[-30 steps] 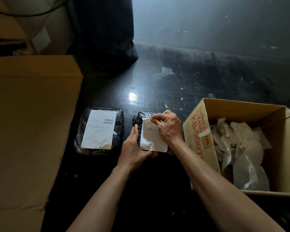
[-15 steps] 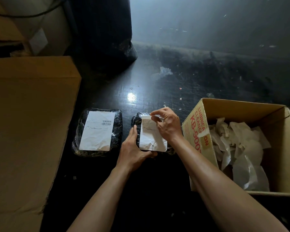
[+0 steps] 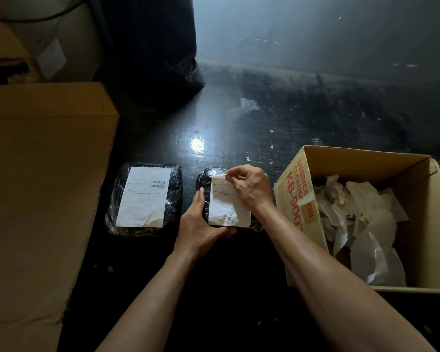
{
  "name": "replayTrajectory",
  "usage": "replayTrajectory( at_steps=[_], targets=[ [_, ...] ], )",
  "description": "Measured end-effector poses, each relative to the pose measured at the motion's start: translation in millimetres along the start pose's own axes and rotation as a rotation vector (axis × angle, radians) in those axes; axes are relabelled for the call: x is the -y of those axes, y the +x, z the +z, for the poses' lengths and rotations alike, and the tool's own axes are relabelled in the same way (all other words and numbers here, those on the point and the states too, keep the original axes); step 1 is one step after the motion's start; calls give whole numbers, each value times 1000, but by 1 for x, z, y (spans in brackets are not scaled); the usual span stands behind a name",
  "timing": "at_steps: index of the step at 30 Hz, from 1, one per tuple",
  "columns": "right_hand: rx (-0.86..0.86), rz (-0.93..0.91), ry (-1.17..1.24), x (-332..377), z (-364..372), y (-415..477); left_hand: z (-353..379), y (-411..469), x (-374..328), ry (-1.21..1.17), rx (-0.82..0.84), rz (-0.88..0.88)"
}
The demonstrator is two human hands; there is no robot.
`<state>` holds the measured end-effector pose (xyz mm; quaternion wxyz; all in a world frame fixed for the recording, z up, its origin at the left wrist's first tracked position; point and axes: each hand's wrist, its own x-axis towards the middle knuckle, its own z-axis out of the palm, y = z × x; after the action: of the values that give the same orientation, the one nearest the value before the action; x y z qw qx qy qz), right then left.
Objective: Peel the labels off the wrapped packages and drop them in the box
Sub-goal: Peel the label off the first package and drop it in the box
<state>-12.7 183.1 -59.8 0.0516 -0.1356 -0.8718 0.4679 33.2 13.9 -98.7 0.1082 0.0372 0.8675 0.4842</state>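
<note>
Peeling is under way in the head view, the only one: the right hand (image 3: pixel 252 190) pinches the far edge of the label (image 3: pixel 225 203) between thumb and fingertip, that edge looking lifted off the right package (image 3: pixel 204 180) while the rest lies flat, creased near the front. The left hand (image 3: pixel 201 224) clamps that package from the near-left corner, fingers along its side and thumb under the front edge, pinning it to the dark worktop (image 3: pixel 226 128). To do this well, I would judge that the pull should run low and back toward the body, nearly parallel to the wrap, so the paper comes away whole and does not tear at the creases; the left hand should press harder as the peel line nears it, then shift its thumb clear of the label's front edge. The film wrap looks thin, so a steep upward tug might lift or rip it. The open box (image 3: pixel 366 158) sits just right of the package, already holding many loose peeled labels (image 3: pixel 361 212), so the drop is a short swing right. A second package (image 3: pixel 174 191) lies to the left, apart, its label (image 3: pixel 144 199) still fully stuck. A big carton (image 3: pixel 41 186) stands further left.
</note>
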Motion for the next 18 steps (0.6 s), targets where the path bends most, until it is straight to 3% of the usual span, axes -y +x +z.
replayTrajectory(
  at_steps=[7, 18],
  targets=[
    [-41, -130, -77, -2, 4, -10, 0, -1, 0, -18, -4, -2],
    [-31, -86, 65, 3, -2, -15, -1, -1, 0, -3, -2, 7]
  ],
)
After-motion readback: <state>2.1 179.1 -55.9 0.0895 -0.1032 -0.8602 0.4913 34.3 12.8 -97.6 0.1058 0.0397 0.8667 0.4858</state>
